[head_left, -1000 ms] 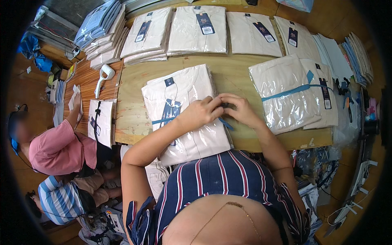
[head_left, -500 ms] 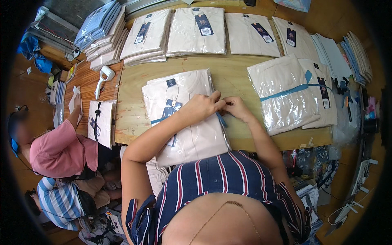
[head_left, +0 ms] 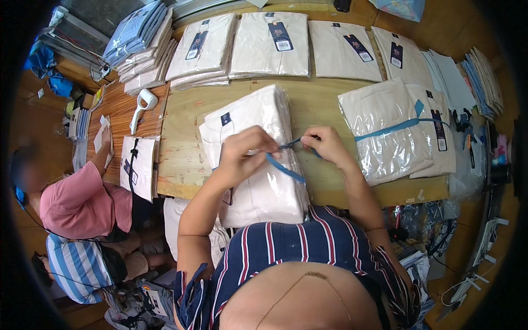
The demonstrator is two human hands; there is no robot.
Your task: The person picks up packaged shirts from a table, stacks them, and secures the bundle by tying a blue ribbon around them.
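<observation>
Right hand [head_left: 324, 144]: thumb and fingertips pinched together on a blue ribbon [head_left: 286, 168], no gap seen. Left hand [head_left: 247, 148]: fingers curled in, closed on the same ribbon; fingertips slightly blurred. A short length runs between the two hands; one loose end slants down to the right below the left fingertips.

Shirt bundle [head_left: 264, 198], cream in clear plastic: centre of frame, lying tilted on the table [head_left: 184, 132], lower end past its front edge. Left hand above it; right hand just off its right side.

Surroundings: second ribbon-tied pack [head_left: 390, 159], right of centre; row of tagged shirt packs [head_left: 269, 60] along the top; blue stack [head_left: 135, 33], upper left; co-worker in pink [head_left: 77, 203], left edge.
</observation>
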